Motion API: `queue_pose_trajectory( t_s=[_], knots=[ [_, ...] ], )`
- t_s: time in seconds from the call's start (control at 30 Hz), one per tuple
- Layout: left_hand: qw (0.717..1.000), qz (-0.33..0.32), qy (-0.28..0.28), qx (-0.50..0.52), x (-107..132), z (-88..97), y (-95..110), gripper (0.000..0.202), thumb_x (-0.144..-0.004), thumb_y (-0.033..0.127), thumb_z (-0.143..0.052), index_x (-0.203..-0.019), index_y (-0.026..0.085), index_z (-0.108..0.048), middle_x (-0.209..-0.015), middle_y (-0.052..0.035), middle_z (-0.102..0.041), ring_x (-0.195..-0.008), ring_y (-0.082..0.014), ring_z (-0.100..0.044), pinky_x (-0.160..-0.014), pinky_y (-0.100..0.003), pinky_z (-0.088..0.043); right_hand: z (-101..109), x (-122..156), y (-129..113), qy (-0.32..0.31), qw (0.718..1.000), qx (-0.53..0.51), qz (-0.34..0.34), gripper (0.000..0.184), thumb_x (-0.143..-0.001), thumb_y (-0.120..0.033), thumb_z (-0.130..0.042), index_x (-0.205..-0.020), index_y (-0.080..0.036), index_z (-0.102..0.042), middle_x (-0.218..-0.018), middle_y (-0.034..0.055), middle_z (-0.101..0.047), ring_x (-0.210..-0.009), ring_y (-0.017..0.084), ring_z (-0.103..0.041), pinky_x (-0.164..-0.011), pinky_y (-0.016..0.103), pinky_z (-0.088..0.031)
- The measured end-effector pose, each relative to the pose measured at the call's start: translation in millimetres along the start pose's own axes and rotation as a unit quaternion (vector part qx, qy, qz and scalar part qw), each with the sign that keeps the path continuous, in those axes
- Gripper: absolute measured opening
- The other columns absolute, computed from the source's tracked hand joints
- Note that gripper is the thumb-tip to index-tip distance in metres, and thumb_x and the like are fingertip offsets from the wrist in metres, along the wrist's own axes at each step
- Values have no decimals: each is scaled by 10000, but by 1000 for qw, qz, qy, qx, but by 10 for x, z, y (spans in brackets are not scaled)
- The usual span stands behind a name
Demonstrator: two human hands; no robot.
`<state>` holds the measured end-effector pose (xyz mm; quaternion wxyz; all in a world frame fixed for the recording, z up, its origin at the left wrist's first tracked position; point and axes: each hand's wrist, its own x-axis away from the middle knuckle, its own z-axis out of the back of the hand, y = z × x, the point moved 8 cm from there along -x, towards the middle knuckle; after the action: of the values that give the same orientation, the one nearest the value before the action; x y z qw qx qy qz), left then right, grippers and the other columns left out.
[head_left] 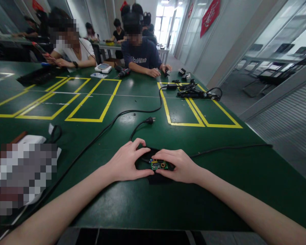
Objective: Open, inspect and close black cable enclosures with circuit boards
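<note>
I see the small circuit board (155,166) a little below the centre of the frame, between the two hands, close above the green table (112,204). The right hand (178,165) grasps it from the right side, with the thumb at the lower edge and the fingers bent over the upper edge. The left hand (127,160) makes a wide curve at the left end, thumb and fingers apart; I cannot tell whether its fingertips press on anything. Under and around the board there is a flat black case (160,179), mostly hidden by the hands. In my judgement the board is light and stiff, but fragile: its raised parts, among them a round coil (164,164), could bend or break under a strong pinch. I would take hold only by the thin edges and keep fingers away from the top face. The black case seems to be hard plastic, perhaps a bit slippery, and it could bear a firmer grip on its sides. A black cord with a plug (150,120) lies just above the left hand, and another black cable (226,149) runs toward the right edge; these, I think, could pull if caught.
</note>
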<state>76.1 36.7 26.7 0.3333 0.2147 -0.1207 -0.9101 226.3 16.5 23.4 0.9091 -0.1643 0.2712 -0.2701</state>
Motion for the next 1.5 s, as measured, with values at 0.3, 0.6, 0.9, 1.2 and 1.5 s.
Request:
queue_pose_trajectory(
  t_s=[0.3,0.6,0.9,1.2,1.5],
  knots=[
    [998,-36,-9,53,21,9,31,298,-1078,384,-515,-1027,186,-732,-851,-27,-680,-717,-139,-667,-647,-242,-495,67,-23,108,-3,998,57,-16,288,-918,-356,-740,-1157,-199,-702,-1044,99,-729,-920,226,-705,-759,343,-590],
    [998,-56,10,32,17,27,62,395,-1110,420,-439,-1024,177,-739,-822,-34,-705,-694,-144,-667,-639,-251,-479,77,-32,131,-29,993,113,-34,728,-818,-444,-806,-1437,-164,-545,-1228,173,-664,-1068,321,-654,-889,494,-588],
    [1000,-5,-16,2,-3,-81,-94,308,-1086,401,-510,-1048,200,-739,-895,-26,-727,-793,-155,-704,-713,-245,-503,71,-2,206,-27,995,84,-48,485,-832,-376,-793,-1254,-198,-635,-1300,172,-628,-1185,330,-639,-986,512,-571],
    [1000,17,-5,-3,-21,-68,-113,252,-1067,377,-545,-1043,203,-726,-927,-23,-737,-806,-159,-703,-716,-247,-501,49,-16,237,21,997,15,-68,281,-893,-265,-753,-1147,-226,-639,-1238,136,-658,-1296,337,-591,-1068,550,-534],
    [998,42,-1,46,12,-28,-146,192,-1005,332,-604,-1129,200,-667,-862,5,-692,-696,-140,-653,-640,-238,-473,20,-51,257,29,998,6,-60,276,-881,-312,-797,-1114,-209,-689,-1185,127,-668,-1279,338,-595,-1058,555,-533]
  ],
)
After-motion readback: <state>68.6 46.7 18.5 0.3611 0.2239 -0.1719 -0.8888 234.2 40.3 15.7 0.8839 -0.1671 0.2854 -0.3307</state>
